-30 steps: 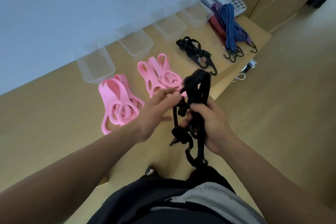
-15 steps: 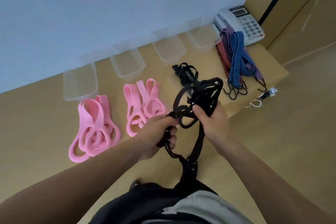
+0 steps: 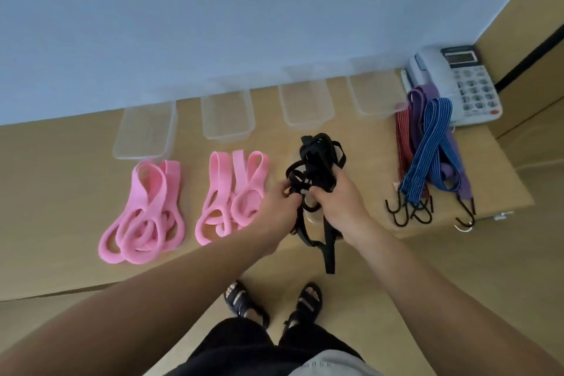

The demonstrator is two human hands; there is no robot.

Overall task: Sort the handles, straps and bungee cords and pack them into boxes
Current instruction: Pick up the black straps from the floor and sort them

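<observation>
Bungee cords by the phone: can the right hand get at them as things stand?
Probably not yet: the right hand grips the black straps along with the left hand, so its fingers are full. The bare table between it and the bungee cords looks free.

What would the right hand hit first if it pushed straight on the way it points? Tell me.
Beyond the black straps it grips, the right hand would likely meet the third clear box from the left. Depth is unclear; it might pass over the rim.
</observation>
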